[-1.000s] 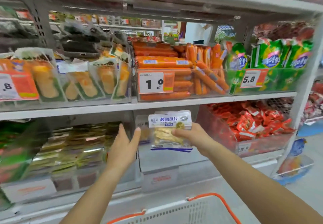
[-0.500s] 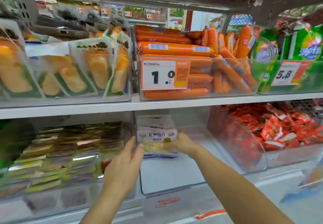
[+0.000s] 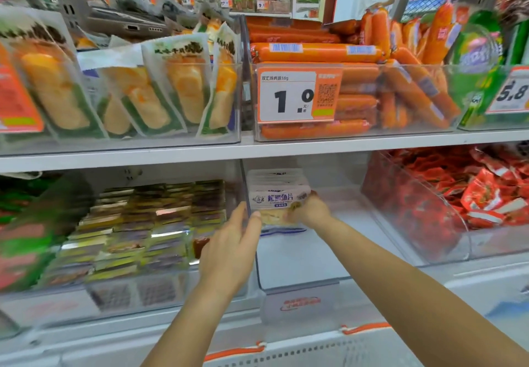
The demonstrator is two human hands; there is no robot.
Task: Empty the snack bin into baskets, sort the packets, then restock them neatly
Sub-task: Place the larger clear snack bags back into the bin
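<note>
A clear snack bin sits in the middle of the lower shelf, its front floor bare. At its back stands a short row of white fish-slice packets. My right hand grips the frontmost white packet by its lower right side, inside the bin against that row. My left hand is at the bin's left wall with straight fingers, and its fingertips touch the packet's lower left edge. The white basket's rim with orange handles shows along the bottom.
Left of the bin is a clear bin of dark flat packets; right of it a bin of red packets. The upper shelf overhangs closely, with bins of orange sausages and yellow snack packs.
My right hand carried the white packet from in front of the shelf back into the bin against the packet row. My left hand followed to the bin's left wall. The camera moved closer.
</note>
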